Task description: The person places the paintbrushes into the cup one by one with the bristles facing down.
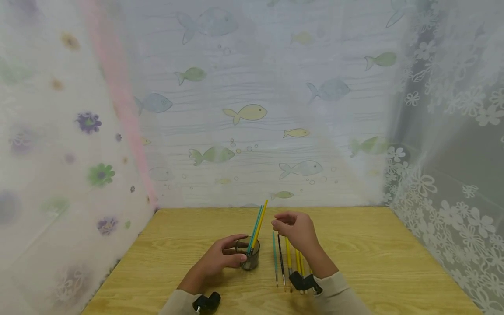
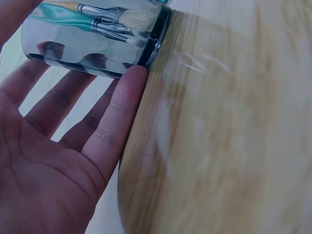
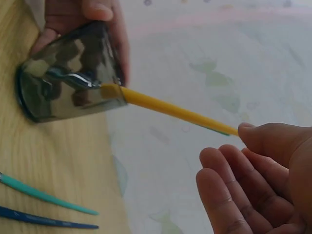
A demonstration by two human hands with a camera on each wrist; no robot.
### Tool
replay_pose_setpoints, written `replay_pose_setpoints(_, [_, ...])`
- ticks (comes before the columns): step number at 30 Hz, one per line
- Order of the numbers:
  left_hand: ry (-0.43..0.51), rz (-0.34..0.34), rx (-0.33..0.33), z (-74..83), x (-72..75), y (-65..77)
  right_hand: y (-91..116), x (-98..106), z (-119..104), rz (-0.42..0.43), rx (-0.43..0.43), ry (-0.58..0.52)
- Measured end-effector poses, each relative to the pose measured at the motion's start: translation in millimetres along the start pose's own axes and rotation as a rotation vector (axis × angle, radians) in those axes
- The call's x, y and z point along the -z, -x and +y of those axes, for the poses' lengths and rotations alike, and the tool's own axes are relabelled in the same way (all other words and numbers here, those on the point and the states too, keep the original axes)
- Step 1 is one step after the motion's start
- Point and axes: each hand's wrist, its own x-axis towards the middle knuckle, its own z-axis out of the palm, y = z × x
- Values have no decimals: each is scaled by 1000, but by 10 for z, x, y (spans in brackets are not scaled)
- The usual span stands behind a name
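From the head view, the left hand (image 1: 218, 258) grips a smoked-glass tumbler (image 1: 252, 263) on the wood-grain surface (image 1: 354, 245), thumb in front and forefinger along the far side of the rim; a yellow paintbrush (image 1: 260, 222) and teal paintbrushes (image 1: 256, 223) lean inside it. The right hand (image 1: 299, 229) hangs loosely curled beside their tops, holding nothing, above loose paintbrushes (image 1: 281, 258) lying side by side. In the left wrist view, the fingers support the tumbler's wall, and pale bristles (image 2: 139, 19) point down to its base; these look soft and easily splayed, so handles make the better hold. The glass is likely rigid, slick and breakable, best held round its lower wall. In the right wrist view, the yellow handle's end appears against the right thumb, though contact is unclear; the handle looks light, stiff and smooth, suiting a fingertip pinch near the top.
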Motion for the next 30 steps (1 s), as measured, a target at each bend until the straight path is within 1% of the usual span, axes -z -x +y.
replay_pose_setpoints(8, [-2,-6,0,-10,11,3,-51,193,13,-26,-59,13])
replay_pose_setpoints(16, [7,-9,7,6,7,8,-72,382,80,-34,-103,170])
replay_pose_setpoints(20, [6,-7,11,16,3,13,-77,469,141,-68,-132,202])
replay_pose_setpoints(24, [8,-6,16,23,-1,17,-74,542,199,-98,-161,209])
replay_pose_setpoints(30, [1,-5,16,13,0,8,-78,615,297,-104,-225,237])
